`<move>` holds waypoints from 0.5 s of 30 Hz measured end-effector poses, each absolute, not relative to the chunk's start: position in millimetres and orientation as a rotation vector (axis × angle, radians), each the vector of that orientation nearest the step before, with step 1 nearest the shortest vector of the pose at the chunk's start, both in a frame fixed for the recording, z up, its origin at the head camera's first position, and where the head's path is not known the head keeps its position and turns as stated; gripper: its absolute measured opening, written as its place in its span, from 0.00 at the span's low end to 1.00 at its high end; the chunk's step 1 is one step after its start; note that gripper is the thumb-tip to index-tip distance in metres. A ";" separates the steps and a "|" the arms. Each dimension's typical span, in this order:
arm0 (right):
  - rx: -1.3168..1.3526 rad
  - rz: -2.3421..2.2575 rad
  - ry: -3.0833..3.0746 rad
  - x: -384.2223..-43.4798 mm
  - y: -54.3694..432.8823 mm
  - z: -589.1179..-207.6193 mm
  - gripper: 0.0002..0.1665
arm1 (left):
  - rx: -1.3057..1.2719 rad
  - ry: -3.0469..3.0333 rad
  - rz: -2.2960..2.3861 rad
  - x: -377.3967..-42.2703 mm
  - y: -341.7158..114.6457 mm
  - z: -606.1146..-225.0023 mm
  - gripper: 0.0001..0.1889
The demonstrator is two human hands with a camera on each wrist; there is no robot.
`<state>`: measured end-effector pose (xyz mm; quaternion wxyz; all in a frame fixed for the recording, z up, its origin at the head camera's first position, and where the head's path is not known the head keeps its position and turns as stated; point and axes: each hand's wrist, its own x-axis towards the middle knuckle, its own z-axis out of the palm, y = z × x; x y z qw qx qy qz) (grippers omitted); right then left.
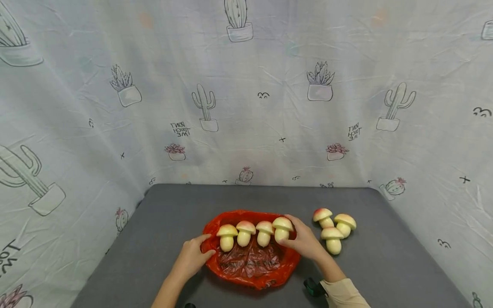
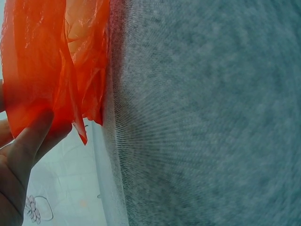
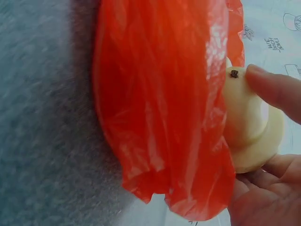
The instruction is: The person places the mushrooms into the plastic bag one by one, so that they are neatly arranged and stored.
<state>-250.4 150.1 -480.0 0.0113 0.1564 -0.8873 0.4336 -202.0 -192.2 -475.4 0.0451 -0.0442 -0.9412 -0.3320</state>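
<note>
A red plastic bag (image 1: 250, 278) is spread open on the dark grey table, its rim raised all round. My left hand (image 1: 190, 257) holds its left rim, and the left wrist view shows thumb and fingers on the thin red plastic (image 2: 35, 61). Over the bag's right side, my right hand (image 1: 306, 244) grips a pale yellow toy mushroom (image 1: 283, 231) between thumb and fingers. In the right wrist view the thumb presses near the stem end of that mushroom (image 3: 247, 108). Three more mushrooms, one with a yellowish cap (image 1: 227, 233), form a row inside the bag, caps away from me.
Three loose mushrooms (image 1: 333, 239) lie close together on the table (image 1: 385, 256), right of the bag. A pale curtain (image 1: 262, 128) with printed cacti hangs behind the table and along both sides. A dark wrist device (image 1: 313, 287) sits by the right sleeve.
</note>
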 end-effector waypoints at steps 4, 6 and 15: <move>0.492 1.318 -2.778 -252.9 147.0 -478.6 0.49 | -0.151 -2.851 -1.000 -202.1 -192.1 -475.7 0.24; 0.488 1.300 -2.785 -254.0 146.1 -478.6 0.49 | -0.155 -2.848 -0.993 -202.2 -192.1 -475.8 0.24; 0.471 1.270 -2.796 -255.5 143.8 -484.7 0.48 | -0.152 -2.851 -0.988 -201.1 -191.7 -476.1 0.24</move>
